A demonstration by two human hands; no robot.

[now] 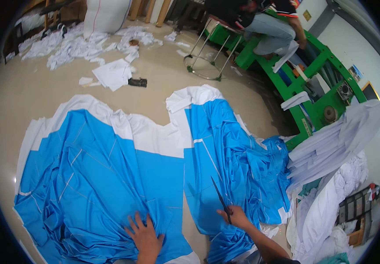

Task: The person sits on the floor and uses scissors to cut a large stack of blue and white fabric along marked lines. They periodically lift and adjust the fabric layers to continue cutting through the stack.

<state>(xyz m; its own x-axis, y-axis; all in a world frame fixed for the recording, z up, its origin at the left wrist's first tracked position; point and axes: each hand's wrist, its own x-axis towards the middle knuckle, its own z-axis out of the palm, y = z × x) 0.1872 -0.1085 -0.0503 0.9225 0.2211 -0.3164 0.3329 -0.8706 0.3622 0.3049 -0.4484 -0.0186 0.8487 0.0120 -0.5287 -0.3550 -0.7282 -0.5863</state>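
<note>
Bright blue printed fabric with white borders and thin white lines [154, 171] lies in two large, crumpled sections on the floor below me. My left hand [146, 237] rests on the left section, fingers spread, with nothing held. My right hand [236, 218] grips long dark scissors [218, 192] by the handles over the right section, blades pointing up and away from me. A narrow gap between the sections shows the floor beside my right hand.
A person [269, 31] is by a metal stool [205, 73] and a green machine [293, 136]. Paper scraps [69, 50] and a white sack [102, 13] lie at the back. White fabric or paper [330, 141] is heaped at right, near a dark rack [355, 207].
</note>
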